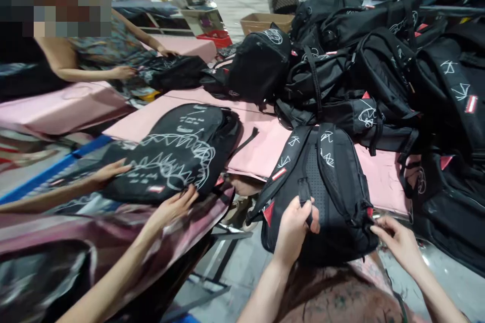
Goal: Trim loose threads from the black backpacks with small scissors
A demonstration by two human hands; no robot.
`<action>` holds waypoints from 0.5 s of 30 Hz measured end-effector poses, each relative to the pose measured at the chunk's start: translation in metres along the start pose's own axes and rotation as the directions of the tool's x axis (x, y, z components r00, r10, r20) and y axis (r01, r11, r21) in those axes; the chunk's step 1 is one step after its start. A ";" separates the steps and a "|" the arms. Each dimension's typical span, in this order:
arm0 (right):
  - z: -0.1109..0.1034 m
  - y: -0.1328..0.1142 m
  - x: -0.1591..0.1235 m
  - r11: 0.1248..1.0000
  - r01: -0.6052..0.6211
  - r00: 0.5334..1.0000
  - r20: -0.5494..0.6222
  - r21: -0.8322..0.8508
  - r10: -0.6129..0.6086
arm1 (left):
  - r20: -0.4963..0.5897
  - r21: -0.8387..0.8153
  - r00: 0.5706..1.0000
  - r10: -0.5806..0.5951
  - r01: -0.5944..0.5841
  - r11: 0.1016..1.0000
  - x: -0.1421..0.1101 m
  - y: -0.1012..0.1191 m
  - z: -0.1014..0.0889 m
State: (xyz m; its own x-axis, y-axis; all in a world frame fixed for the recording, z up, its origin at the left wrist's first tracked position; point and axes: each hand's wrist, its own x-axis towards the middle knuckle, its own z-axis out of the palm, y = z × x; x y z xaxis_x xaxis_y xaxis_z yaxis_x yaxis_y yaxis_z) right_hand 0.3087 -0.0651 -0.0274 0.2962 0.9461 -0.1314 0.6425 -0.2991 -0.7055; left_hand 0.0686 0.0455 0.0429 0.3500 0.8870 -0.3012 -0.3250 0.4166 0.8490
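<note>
A black backpack (333,186) with white scribble marks and red tabs lies back-side up, hanging over the near edge of a pink-covered table (261,146). My left hand (296,226) is closed around the strap handle at its top. At the pack's lower right edge, my right hand (396,241) pinches the fabric or a zipper; what sits between the fingers is too small to tell.
A large heap of black backpacks (379,60) fills the right and far side. To my left, another person's two hands (174,207) press a flat backpack (178,151) with white drawings. A third person (113,60) handles a bag at the far left. A cardboard box (265,21) stands behind.
</note>
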 end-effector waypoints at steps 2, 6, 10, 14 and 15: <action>-0.011 -0.012 0.000 0.999 0.040 0.987 -0.156 0.004 -0.039 | 0.039 0.132 0.998 -0.040 0.034 0.991 -0.002 -0.005 0.004; -0.017 -0.052 0.008 0.950 0.307 0.922 -0.266 0.060 -0.282 | -0.004 0.314 1.000 -0.027 0.027 0.949 -0.004 -0.008 0.014; -0.002 -0.088 0.021 0.869 0.492 0.863 -0.157 0.055 -0.479 | 0.022 0.379 0.999 0.033 -0.039 0.925 -0.007 -0.011 0.023; 0.010 -0.101 0.029 0.808 0.590 0.802 -0.120 0.006 -0.585 | 0.042 0.421 0.996 0.081 -0.091 0.902 -0.012 -0.015 0.024; 0.011 -0.101 0.030 0.796 0.605 0.790 -0.121 -0.010 -0.601 | 0.046 0.439 0.995 0.087 -0.099 0.893 -0.012 -0.015 0.023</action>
State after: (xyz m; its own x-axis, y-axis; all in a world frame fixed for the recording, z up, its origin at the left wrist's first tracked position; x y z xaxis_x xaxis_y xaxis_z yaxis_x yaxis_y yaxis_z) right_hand 0.2445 -0.0053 0.0326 -0.0668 0.9120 0.4048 0.6975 0.3328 -0.6346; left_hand 0.0898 0.0238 0.0436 0.3607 0.9097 -0.2057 0.0606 0.1972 0.9785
